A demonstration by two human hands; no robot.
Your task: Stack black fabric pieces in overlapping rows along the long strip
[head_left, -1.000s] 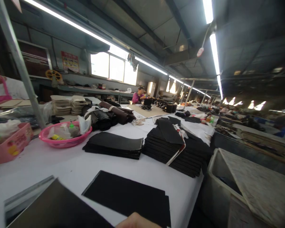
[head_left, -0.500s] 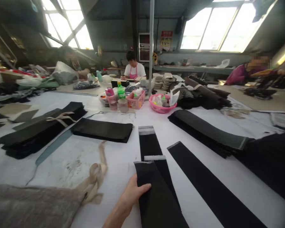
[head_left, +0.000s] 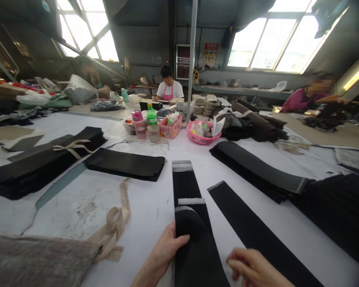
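My left hand [head_left: 169, 245] grips the left edge of a black strip [head_left: 194, 247], thumb on top and fingers underneath. This strip lies over other black strips [head_left: 187, 185] with pale end bands, near the middle of the white table. At the lower right, my right hand [head_left: 254, 267] hovers beside the held strip, its fingers curled together and blurred; whether anything is between them is too small to tell. Under and beyond that hand, a separate long black strip [head_left: 257, 223] runs diagonally towards the lower right.
Black stacks lie at left [head_left: 48, 159], centre left [head_left: 125, 163] and right [head_left: 257, 169]. A pink basket [head_left: 203, 139], bottles and a pink box [head_left: 170, 129] stand ahead by a pole [head_left: 192, 59]. Grey cloth [head_left: 42, 255] lies lower left. Several people sit beyond.
My right hand has come into view at the lower right. The held strip's far end has shifted slightly and now curves more, with my left hand still on it.
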